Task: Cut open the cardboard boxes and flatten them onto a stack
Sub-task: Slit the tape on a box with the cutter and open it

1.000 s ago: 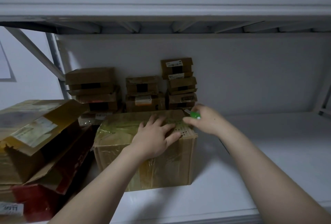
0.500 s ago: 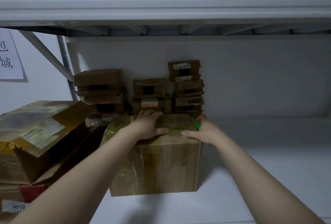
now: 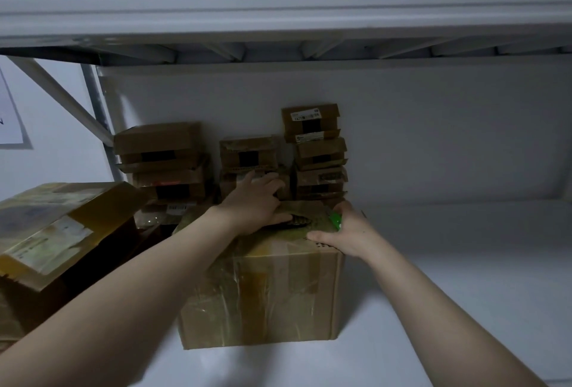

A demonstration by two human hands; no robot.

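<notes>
White shelf (image 3: 448,294) carries a taped box (image 3: 269,297), which sits under both hands. Both arms reach forward, nearly straight. Left hand (image 3: 253,204) lies palm-down on the box top, fingers straight and spread, tips at the far edge, thumb out toward the right hand. Right hand (image 3: 349,232) sits at the top's right side, fingers curled round a green cutter (image 3: 335,220), thumb flat along the front edge. Small boxes (image 3: 315,151) are stacked just beyond the left fingertips.

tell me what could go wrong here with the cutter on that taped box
The left hand presses on the taped box close to the green cutter held in the right hand; a slip could cut that hand. Pushing the box back might topple the small box stacks right behind it.
</notes>
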